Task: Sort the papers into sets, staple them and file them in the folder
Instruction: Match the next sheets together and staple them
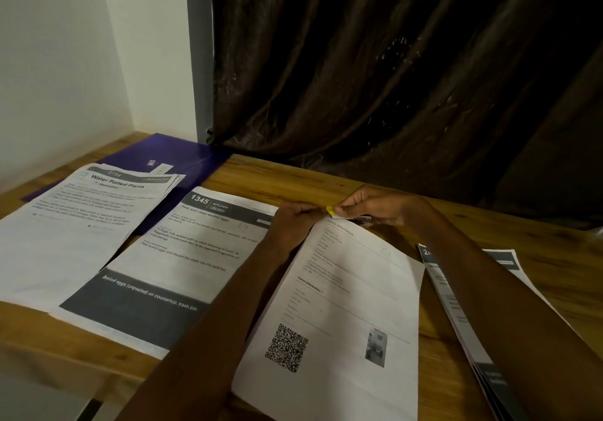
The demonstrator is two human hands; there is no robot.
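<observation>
A paper set with a QR code (339,306) lies in front of me on the wooden table (326,175). My left hand (293,218) pinches its top corner. My right hand (368,206) meets it there, pinching the same corner beside a small yellow bit (330,210); a dark object, perhaps a stapler (363,219), sits under that hand. To the left lie the "1345 Peel and clean boiled eggs" sheet (182,257) and the "Water Potted Plants" stack (81,224). A purple folder (169,156) lies at the back left, partly under that stack.
Another stack of printed sheets (470,316) lies at the right, under my right forearm. A dark brown curtain (408,61) hangs behind the table, and a white wall (65,61) stands at the left. The table's front edge runs along the lower left.
</observation>
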